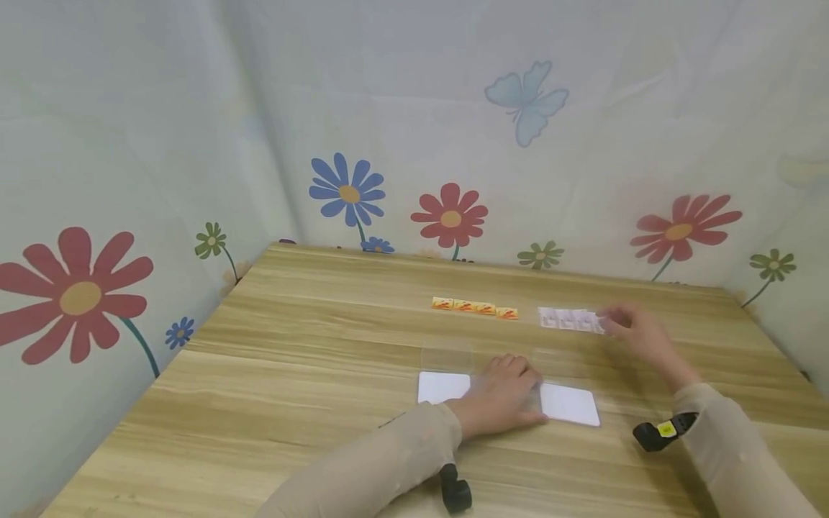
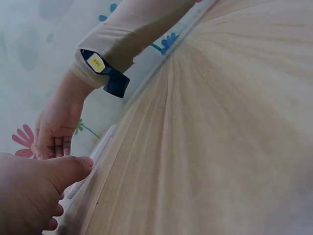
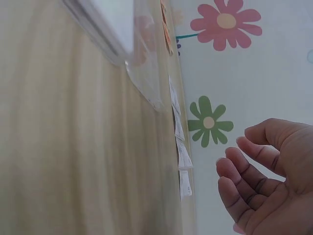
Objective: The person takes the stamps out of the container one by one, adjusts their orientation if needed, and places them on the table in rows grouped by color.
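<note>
My left hand [image 1: 501, 396] rests low over the table between two flat white rectangular pieces [image 1: 443, 386], its thumb beside the right-hand white piece [image 1: 570, 404]. Clear plastic flaps [image 1: 447, 356] extend from the far edges of these pieces. In the left wrist view the left thumb [image 2: 73, 169] is stretched out and the other fingers are mostly hidden. My right hand [image 1: 637, 338] hovers by the right end of a row of small white paper pieces [image 1: 570, 319]. Its fingers are loosely bent with nothing between them in the right wrist view, apart from the paper pieces [image 3: 183, 164].
Left of the white papers lies a row of several small yellow-and-red pieces [image 1: 476, 308]. The wood-grain table [image 1: 272, 374] ends at a flowered curtain [image 1: 401, 108] behind and at the sides. Black wrist devices [image 1: 654, 435] hang below both sleeves.
</note>
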### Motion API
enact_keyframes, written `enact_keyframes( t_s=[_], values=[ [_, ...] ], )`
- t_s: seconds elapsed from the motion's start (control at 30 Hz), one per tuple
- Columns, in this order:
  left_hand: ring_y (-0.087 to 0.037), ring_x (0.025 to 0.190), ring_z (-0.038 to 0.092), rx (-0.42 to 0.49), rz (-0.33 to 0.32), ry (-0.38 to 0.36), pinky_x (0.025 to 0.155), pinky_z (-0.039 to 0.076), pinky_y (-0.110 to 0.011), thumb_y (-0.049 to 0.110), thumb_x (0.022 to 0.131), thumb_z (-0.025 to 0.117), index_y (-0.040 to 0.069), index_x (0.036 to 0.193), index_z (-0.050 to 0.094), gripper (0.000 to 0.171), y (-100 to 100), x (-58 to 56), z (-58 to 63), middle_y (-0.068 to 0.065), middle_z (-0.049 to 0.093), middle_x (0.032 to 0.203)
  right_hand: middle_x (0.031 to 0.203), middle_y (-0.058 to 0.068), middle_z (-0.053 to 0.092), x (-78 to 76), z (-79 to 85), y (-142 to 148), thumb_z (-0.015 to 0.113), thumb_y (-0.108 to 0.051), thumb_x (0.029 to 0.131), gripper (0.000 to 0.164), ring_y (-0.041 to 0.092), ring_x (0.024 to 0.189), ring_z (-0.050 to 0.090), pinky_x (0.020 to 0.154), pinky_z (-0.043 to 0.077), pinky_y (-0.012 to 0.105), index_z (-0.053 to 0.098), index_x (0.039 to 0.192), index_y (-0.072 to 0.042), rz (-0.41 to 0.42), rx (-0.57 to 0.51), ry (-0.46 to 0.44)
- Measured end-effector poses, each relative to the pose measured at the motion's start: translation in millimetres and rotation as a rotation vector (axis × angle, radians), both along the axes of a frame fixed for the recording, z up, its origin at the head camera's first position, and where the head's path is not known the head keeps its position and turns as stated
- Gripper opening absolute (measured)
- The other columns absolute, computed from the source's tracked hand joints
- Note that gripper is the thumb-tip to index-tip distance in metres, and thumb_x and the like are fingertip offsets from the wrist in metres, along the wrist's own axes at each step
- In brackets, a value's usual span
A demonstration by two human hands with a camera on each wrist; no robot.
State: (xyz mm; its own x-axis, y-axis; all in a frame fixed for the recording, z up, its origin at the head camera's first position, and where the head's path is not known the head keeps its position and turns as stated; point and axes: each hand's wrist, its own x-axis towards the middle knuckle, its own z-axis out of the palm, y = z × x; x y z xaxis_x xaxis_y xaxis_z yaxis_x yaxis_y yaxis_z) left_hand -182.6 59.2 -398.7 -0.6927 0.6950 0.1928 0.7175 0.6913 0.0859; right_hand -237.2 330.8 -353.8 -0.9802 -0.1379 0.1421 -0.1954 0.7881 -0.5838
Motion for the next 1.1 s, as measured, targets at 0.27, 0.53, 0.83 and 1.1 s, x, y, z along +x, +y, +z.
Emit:
enact_keyframes(
  t_s=[0.27,0.53,0.83,1.1],
  values=[
    [-0.012,0.114,0.050,-0.006,-0.001,0.028,0.101,0.039,-0.028,0.060,0.085,0.060,0.021,0.123,0.059,0.055,-0.8,-1.7,10.1,0.005,0.057,0.120,0.113,0.029,0.063,12.1,-3.0,-10.1,0.053,-0.016,0.098,0.030,0.042,0.103,0.060,0.084,0.050,0.054,0.059,0.119,0.005,0.039,0.003,0.042],
    [-0.014,0.116,0.049,-0.019,0.021,0.043,0.101,0.039,-0.031,0.062,0.084,0.059,0.021,0.127,0.057,0.059,-6.0,-7.7,25.1,0.004,0.057,0.123,0.122,0.031,0.058,21.5,-2.2,-19.5,0.052,-0.017,0.099,0.035,0.044,0.109,0.057,0.090,0.048,0.058,0.052,0.127,0.004,0.032,0.024,0.036],
    [-0.019,0.130,0.043,0.023,0.062,0.041,0.113,0.032,-0.038,0.059,0.084,0.062,0.018,0.132,0.054,0.064,-24.6,-17.2,33.4,-0.001,0.051,0.136,0.128,0.035,0.049,26.8,-5.4,-24.6,0.053,-0.013,0.097,0.041,0.049,0.114,0.050,0.091,0.044,0.062,0.045,0.132,0.007,0.026,0.026,0.112],
    [-0.028,0.141,0.034,0.014,0.174,0.084,0.117,0.027,-0.044,0.060,0.079,0.068,0.016,0.136,0.050,0.074,-58.0,-32.0,38.3,-0.009,0.041,0.149,0.136,0.036,0.041,27.1,-4.5,-24.5,0.057,-0.012,0.095,0.047,0.053,0.124,0.039,0.100,0.031,0.068,0.042,0.136,0.007,0.034,0.075,0.123]
  ],
)
